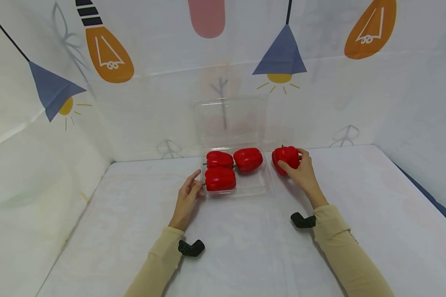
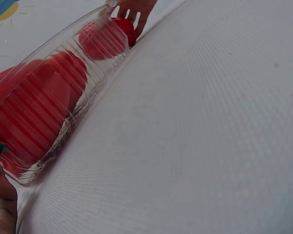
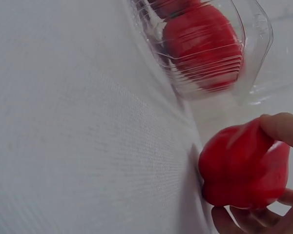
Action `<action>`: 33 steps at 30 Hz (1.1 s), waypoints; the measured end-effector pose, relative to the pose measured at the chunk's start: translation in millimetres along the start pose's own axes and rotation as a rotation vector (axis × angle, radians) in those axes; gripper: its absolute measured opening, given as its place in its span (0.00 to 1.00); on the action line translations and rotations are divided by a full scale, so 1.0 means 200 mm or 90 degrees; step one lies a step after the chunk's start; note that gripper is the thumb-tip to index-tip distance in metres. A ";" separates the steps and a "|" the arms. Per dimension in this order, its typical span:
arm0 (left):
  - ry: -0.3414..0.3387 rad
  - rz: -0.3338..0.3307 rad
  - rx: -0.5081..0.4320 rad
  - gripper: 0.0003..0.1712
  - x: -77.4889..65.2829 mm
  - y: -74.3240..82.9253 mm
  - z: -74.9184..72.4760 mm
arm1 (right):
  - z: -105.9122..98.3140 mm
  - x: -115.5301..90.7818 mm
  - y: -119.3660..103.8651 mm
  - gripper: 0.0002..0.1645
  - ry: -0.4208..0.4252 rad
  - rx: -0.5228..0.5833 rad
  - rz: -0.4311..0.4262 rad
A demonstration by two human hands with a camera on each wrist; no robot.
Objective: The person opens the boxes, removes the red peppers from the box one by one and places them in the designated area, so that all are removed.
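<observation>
The right hand (image 1: 304, 173) gripped a red pepper (image 1: 287, 156); the left hand (image 1: 187, 201) touched the clear container (image 1: 253, 184), grip indeterminable.

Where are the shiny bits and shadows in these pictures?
Head view: pale glints along the clear box, a soft shadow beside the right sleeve; left wrist view: the white tabletop looks gray and dim, shiny streaks on the box; right wrist view: shadow beside the held pepper, bright lines across the box ridges.

Glossy red bell peppers (image 1: 220, 178) w/ green stems (image 2: 0, 149); clear ribbed plastic box (image 1: 254, 181); white fabric bkgd. (image 1: 163, 111) w/ blue lamp prints (image 1: 281, 55) & orange bulb prints (image 1: 105, 45); beige sleeves (image 1: 351, 251).
</observation>
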State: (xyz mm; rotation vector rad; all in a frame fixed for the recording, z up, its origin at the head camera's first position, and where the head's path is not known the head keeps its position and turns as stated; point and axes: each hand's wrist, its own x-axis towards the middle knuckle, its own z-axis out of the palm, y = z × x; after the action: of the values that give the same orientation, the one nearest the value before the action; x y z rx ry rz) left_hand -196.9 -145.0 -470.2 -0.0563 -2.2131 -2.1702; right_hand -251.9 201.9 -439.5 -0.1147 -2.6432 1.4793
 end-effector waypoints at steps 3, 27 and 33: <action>0.000 0.004 0.000 0.24 0.00 0.00 0.00 | 0.00 0.00 0.00 0.49 0.005 -0.004 -0.001; 0.002 0.013 0.017 0.24 0.00 0.00 0.01 | 0.03 0.01 0.03 0.51 0.028 0.004 0.010; 0.003 0.012 0.017 0.24 0.00 0.00 0.01 | 0.05 0.02 0.06 0.51 0.028 0.004 0.008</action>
State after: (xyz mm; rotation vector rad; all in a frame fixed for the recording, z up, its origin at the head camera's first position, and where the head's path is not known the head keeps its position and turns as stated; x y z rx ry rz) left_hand -196.9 -144.0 -469.9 -0.0704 -2.2294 -2.1285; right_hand -256.6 199.8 -453.7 -0.1612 -2.6071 1.4709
